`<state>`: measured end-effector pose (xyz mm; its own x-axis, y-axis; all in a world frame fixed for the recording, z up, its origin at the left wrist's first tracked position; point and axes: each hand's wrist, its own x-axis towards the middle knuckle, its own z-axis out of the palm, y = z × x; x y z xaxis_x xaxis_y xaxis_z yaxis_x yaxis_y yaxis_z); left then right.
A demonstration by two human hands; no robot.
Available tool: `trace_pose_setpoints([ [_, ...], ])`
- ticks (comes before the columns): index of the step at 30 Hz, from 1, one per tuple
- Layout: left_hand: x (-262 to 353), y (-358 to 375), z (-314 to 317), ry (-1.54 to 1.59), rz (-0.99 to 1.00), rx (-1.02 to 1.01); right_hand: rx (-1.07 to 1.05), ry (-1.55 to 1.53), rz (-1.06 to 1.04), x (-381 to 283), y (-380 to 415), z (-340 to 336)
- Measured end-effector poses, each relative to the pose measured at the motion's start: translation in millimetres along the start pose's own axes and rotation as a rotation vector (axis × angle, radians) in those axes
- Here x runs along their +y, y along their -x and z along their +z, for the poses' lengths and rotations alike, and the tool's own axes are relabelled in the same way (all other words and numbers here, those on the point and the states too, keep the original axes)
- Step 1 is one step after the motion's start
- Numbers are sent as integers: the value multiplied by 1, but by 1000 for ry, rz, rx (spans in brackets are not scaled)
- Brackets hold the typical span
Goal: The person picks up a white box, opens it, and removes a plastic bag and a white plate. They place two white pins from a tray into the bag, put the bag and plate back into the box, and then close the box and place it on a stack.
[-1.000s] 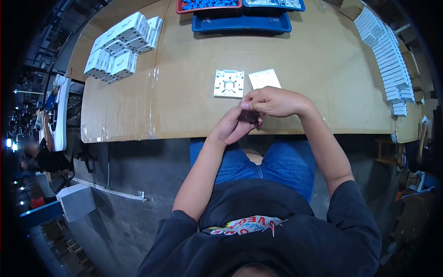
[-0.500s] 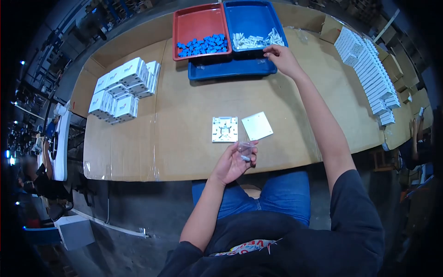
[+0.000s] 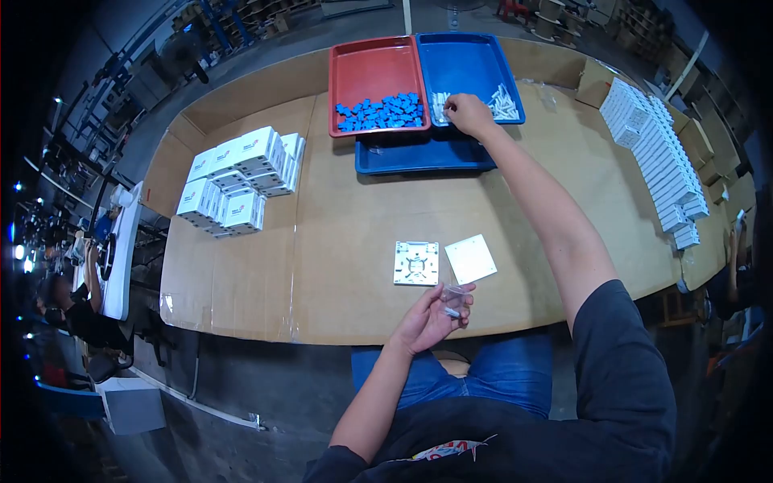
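A small clear plastic bag with something small and pale in it rests in my left hand, its fingers curled round the bag near the table's front edge. Just beyond lie an open white square box with fittings inside and, to its right, a flat white lid. My right hand reaches into the blue tray, fingertips down among small white pieces. Whether it grips one is hidden.
A red tray holds blue pieces; a lower blue tray sits under both. White boxes are stacked at left, more at right. Co-workers sit at the far left and far right edge.
My right hand has moved left and into the blue tray's white pieces. The camera view has shifted, so the table appears lower and to the right. My left hand still holds the bag.
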<state>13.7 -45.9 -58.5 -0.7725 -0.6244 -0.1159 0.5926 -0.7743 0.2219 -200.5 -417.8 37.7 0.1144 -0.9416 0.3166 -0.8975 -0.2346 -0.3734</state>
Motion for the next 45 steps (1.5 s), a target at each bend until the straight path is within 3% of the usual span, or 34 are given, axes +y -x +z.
trace_pose_setpoints([
  [7,0,-2,-7,32,-20,-27,50,-21,65,7,-9,20],
  [10,0,-1,-4,5,-12,-23,176,-851,226,12,-13,9],
  [13,2,-2,0,-13,-4,-8,98,-1427,318,-2,7,-27],
  [17,0,-1,-3,-18,4,-3,39,-1552,262,-9,40,-52],
  [21,-3,0,-4,-28,41,22,-85,-1555,216,-4,95,-51],
  [27,-4,2,-9,-50,73,2,-397,-1133,197,-43,237,-53],
  [31,-3,0,-5,-75,74,16,-472,-1074,182,-59,296,-69],
  [33,-4,1,1,-111,81,43,-448,-1111,231,-67,313,-75],
  [37,-6,1,2,-168,120,48,-512,-879,201,-70,317,-90],
  [45,-6,3,-1,-205,115,53,-487,-774,-112,-79,316,-83],
])
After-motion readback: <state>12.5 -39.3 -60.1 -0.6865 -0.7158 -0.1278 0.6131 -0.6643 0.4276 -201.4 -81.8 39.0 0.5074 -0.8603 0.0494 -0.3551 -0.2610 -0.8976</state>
